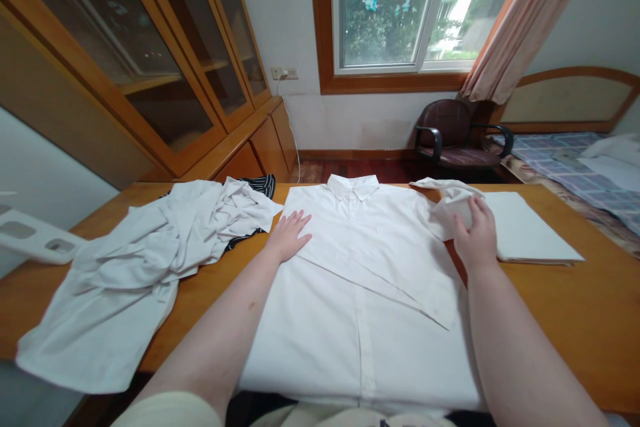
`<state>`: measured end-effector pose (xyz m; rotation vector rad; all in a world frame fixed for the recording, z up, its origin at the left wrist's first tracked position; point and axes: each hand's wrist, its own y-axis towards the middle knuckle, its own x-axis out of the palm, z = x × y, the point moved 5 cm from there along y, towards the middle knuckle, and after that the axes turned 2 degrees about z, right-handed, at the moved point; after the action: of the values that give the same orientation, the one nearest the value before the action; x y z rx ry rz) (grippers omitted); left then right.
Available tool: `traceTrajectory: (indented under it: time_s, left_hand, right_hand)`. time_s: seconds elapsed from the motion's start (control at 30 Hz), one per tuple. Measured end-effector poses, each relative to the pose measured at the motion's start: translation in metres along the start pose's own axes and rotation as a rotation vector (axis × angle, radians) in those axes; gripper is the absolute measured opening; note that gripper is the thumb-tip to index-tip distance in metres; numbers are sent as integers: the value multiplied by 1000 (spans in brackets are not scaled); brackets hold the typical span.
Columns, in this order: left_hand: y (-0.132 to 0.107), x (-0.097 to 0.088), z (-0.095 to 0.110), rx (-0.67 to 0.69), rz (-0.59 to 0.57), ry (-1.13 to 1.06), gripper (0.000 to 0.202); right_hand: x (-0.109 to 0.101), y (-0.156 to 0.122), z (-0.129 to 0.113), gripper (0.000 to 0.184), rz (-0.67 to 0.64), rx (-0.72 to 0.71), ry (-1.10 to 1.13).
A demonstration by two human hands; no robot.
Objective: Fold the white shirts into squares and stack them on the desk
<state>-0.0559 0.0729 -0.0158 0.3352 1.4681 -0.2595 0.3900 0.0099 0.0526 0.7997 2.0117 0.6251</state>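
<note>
A: How is the white shirt (320,327) shaped and positioned?

B: The shirt is spread front side up on the smooth wooden table (607,307), centred between the forearms. Thin, matte cloth is shown, with soft creases. The pointed collar (353,187) is located at the far edge; the straight placket (367,360) is run down the near half. The folded sleeve (370,283) is laid diagonally across the front as a flat taper, directed near and right.

A: Which fabrics are placed alongside?

B: At left, a crumpled white garment (150,247) is heaped partly over a black striped cloth (263,185). At right, a white folded stack (530,227) is set flat, with straight edges.

A: Where is the shirt relative to the fingers?

B: The upper left part is covered by the left hand (291,236), placed palm down, with fingers spread and nothing gripped. At far right, the loose sleeve (443,205) is grasped between the thumb and curled fingers of the right hand (477,235). Its cloth is bunched and partly hidden by that hand.
</note>
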Motion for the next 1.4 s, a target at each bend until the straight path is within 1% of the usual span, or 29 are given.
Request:
traceTrajectory:
  time_s: [0.07, 0.1, 0.2, 0.23, 0.27, 0.3, 0.4, 0.43, 0.47, 0.5, 0.53, 0.6, 0.67, 0.73, 0.77, 0.8, 0.87, 0.9, 0.93, 0.97, 1.03, 1.1, 1.2, 1.27, 1.33, 1.4]
  left_hand:
    - [0, 0, 0, -2, 2, 0, 60]
    - [0, 0, -1, -3, 4, -1, 60]
    - [0, 1, -1, -3, 6, -9, 60]
    - [0, 0, -1, -3, 8, -12, 60]
    - [0, 1, -1, -2, 8, -15, 60]
    - [0, 1, -1, -3, 7, -18, 60]
    - [0, 1, -2, -5, 9, -20, 60]
    - [0, 1, -2, -4, 11, -19, 60]
    - [0, 1, -1, -4, 14, -18, 60]
    - [0, 0, -1, -2, 16, -17, 60]
    - [0, 0, -1, -2, 16, -17, 60]
    - [0, -1, 0, -4, 11, -17, 60]
    - [0, -2, 0, -11, 5, -19, 60]
    - [0, -3, 1, -18, -1, -21, 60]
    - [0, -3, 1, -18, -3, -22, 60]
    - [0, -3, 1, -19, -5, -23, 60]
    - [0, -2, 1, -17, -6, -25, 60]
    - [1, -2, 0, -17, -4, -27, 60]
    - [1, -1, 0, -18, -2, -28, 60]
    - [1, -1, -1, -19, 0, -29, 60]
    - [1, 0, -1, -19, 3, -26, 60]
    - [1, 1, -2, -17, 3, -23, 60]
    - [0, 0, -2, -13, 1, -23, 59]
    - [-1, -2, -1, -12, -6, -36, 59]
    - [1, -4, 2, -40, -18, -54, 58]
    - [4, -8, 8, -104, -8, -52, 53]
  right_hand:
    - [5, -7, -23, 48, -81, -98, 90]
    - [10, -11, -32, 42, -145, -131, 136]
    - [31, -26, -50, 28, -413, -183, 243]
    - [38, -31, -52, 27, -489, -180, 263]
    - [44, -34, -52, 30, -542, -162, 277]
    - [49, -37, -51, 38, -570, -128, 285]
    - [59, -38, -42, 80, -555, 32, 246]
    - [61, -38, -38, 90, -533, 82, 206]
    - [62, -37, -34, 96, -502, 124, 154]
    - [63, -37, -31, 96, -470, 156, 97]
    - [64, -36, -28, 91, -444, 178, 39]
    - [66, -35, -23, 69, -448, 204, -52]
    - [67, -35, -17, 47, -496, 240, -94]
    - [66, -34, -13, 35, -508, 268, -92]
    - [64, -32, -13, 32, -486, 256, -81]
    - [61, -30, -14, 29, -447, 215, -63]
    - [55, -26, -24, 25, -371, 56, 19]
    - [52, -25, -31, 22, -364, -39, 89]
    - [51, -26, -39, 19, -385, -120, 175]
    - [50, -28, -46, 18, -435, -176, 268]
    - [52, -33, -57, 14, -595, -205, 442]
    - [55, -39, -63, 12, -751, -147, 544]
    - [60, -45, -62, 23, -937, -18, 571]
    - [62, -47, -57, 31, -969, 50, 564]
    - [63, -45, -51, 38, -925, 98, 589]
    - [65, -45, -46, 43, -886, 146, 615]
